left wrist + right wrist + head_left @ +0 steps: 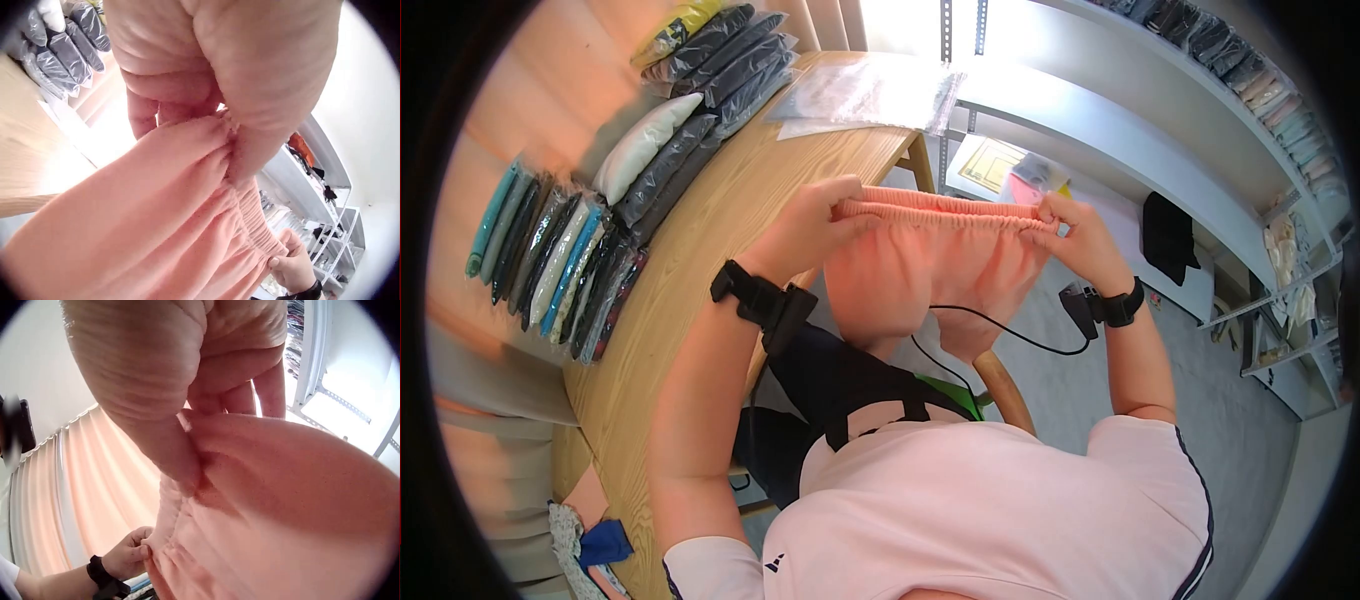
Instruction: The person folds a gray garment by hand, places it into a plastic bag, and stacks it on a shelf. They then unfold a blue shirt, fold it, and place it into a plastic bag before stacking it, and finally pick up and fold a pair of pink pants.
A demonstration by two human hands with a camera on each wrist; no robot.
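Observation:
Peach-pink shorts (945, 265) with a gathered elastic waistband hang in front of the person, held up by both hands. At one end of the waistband the left hand (815, 225) pinches the fabric, thumb on the near side. The right hand (1085, 235) grips the opposite end, and the band stretches nearly straight between them. Close up in the left wrist view, folds run down the shorts (156, 200) from the left thumb (250, 153). The right wrist view shows the right thumb (172, 456) pressed on the cloth, with the fingers partly hidden behind it.
A wooden table (700, 190) runs along the left, bearing bagged garments (550, 260) and clear plastic bags (860, 95). Grey metal shelves (1090, 115) stand ahead and to the right. A black cable (1020, 335) crosses the shorts. Fabric pieces (605, 540) lie at lower left.

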